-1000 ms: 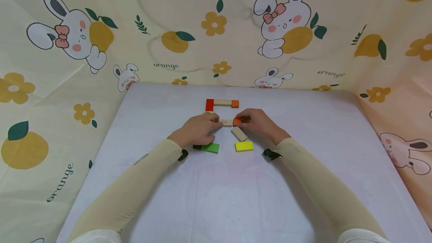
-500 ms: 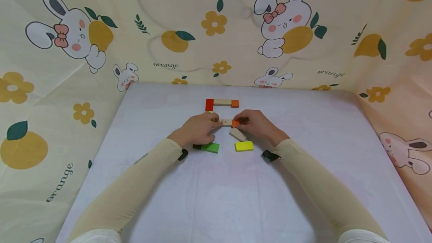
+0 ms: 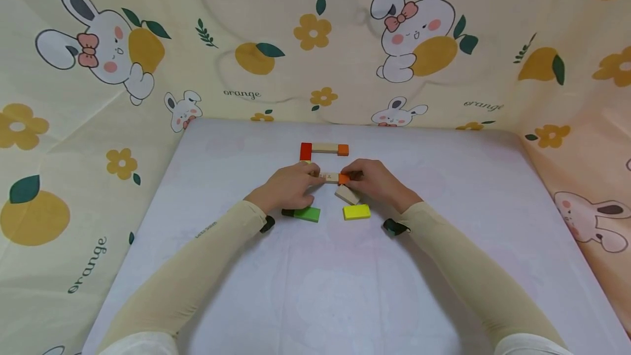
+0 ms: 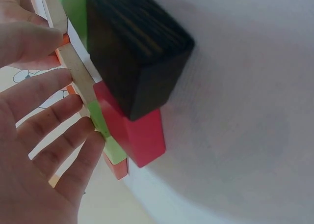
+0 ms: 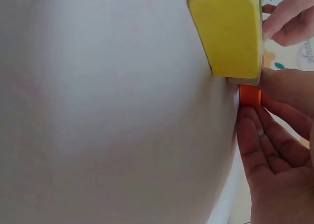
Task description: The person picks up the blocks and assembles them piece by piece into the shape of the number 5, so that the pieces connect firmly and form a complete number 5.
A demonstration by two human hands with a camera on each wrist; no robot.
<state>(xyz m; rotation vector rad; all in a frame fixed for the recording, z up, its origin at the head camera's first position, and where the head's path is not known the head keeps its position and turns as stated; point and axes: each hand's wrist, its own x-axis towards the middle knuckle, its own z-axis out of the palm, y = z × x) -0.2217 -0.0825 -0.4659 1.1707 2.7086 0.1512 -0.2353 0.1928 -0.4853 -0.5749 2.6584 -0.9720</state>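
My right hand [image 3: 376, 181] pinches a small orange block [image 3: 343, 178] between thumb and fingers, at the right end of a plain wooden block [image 3: 332, 178]. Across from it, the fingertips of my left hand [image 3: 287, 188] rest on the wooden block's left part, covering some of it. The left wrist view shows those fingers fairly straight, lined up along the wooden block [image 4: 80, 76] and a light green block [image 4: 99, 120]. A red block [image 4: 135, 128] and a black block [image 4: 140, 47] stand beside them. Just below the orange block, a loose wooden block [image 3: 347, 195] lies slanted.
Farther back, a red block [image 3: 305, 151], a wooden block [image 3: 325, 148] and an orange block [image 3: 343, 150] form a row. Nearer lie a yellow block [image 3: 356, 212] and a green block [image 3: 307, 214], all on a white-covered table [image 3: 320, 289]. A patterned cloth [image 3: 276, 15] hangs behind.
My right hand has slid the orange block slightly left, closing the gap to the wooden block. The slanted wooden block has shifted a little left too. My left hand has stayed in place.
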